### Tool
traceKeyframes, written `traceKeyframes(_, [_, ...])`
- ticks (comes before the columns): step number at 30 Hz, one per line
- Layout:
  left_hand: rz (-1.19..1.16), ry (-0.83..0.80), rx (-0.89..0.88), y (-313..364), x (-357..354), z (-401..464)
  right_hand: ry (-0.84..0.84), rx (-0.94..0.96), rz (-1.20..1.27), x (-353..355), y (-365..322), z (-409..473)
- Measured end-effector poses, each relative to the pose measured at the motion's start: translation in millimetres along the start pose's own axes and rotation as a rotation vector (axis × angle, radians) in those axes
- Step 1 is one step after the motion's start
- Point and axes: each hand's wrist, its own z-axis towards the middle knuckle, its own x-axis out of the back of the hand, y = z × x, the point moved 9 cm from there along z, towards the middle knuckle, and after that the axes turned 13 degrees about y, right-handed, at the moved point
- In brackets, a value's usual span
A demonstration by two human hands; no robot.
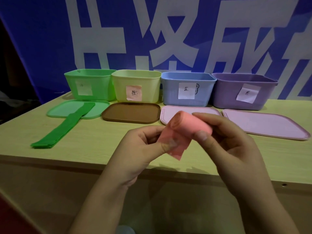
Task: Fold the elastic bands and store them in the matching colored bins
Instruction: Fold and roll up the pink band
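**Pink band half rolled, bins waiting behind**

We look down at our two hands held above the near edge of a pale wooden table. Between them is a pink band, lifted clear of the tabletop. Our right hand grips the rolled-up end, thumb in front and fingers curled behind it. Our left hand pinches the loose tail that hangs down from the roll, thumb pressed on its face.

At the back of the table four open bins stand in a row, close side by side, each with a paper label: a green bin, a yellow bin whose label is pink, a blue bin and a purple bin. In front of each lies a lid: a green lid, a brown lid and two pink lids. A green band lies flat and unfolded to the left, one end on the green lid, the rest running toward us across the table.

We judge the step in hand to be the folding of the pink band, nearly finished, with only the short tail left loose. The next move would call for taking in that tail while keeping the roll tight so it does not spring open, then carrying it to the yellow bin with the pink label, which seems the match. The green band remains to be folded.
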Motion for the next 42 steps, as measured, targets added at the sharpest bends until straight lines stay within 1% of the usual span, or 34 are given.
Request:
traceKeyframes(2, [-0.012,0.003,-0.022,1,0,-1,0.012,0.024,0.018,3,-8,1])
traceKeyframes(5, [-0.038,-0.018,-0.042,3,-7,-4,0.002,0.012,0.042,2,-6,1])
traceKeyframes(8, [0.02,-0.008,-0.087,4,-10,-5,0.019,0.011,0.056,3,-4,0])
traceKeyframes(10, [0.04,0.014,-0.094,4,-10,-5,0.065,0.009,0.057,8,-3,0])
traceKeyframes(13, [0.053,0.016,-0.114,7,-12,-7,0.132,0.026,0.028,13,-2,1])
traceKeyframes(17, [0.039,-0.022,-0.119,11,-14,-8,0.154,0.034,-0.006,11,3,1])
traceKeyframes(20, [0.038,-0.051,-0.127,13,-15,-8,0.175,0.088,-0.057,7,4,-2])
traceKeyframes(23, [0.056,-0.067,-0.118,10,-13,-4,0.174,0.14,-0.106,1,6,-5])
traceKeyframes(25, [0.061,-0.066,-0.094,4,-9,-2,0.143,0.175,-0.143,-3,6,-3])
traceKeyframes(28, [0.066,-0.022,-0.055,-5,-5,0,0.094,0.255,-0.22,-9,4,-2])
traceKeyframes(31, [0.137,0.104,-0.073,-10,2,3,0.05,0.297,-0.232,-14,4,-5])
traceKeyframes(33, [0.154,0.139,-0.069,-10,3,3,0.012,0.221,-0.185,-13,9,-4])
traceKeyframes(35, [0.155,0.112,-0.071,-7,1,2,-0.043,0.052,-0.091,-10,19,-2])
traceKeyframes(37, [0.151,0.068,-0.083,-3,-2,0,-0.08,-0.052,-0.066,-9,25,-2])
traceKeyframes(42, [0.149,-0.039,-0.083,-4,-9,-2,-0.037,-0.019,-0.088,-4,15,0])
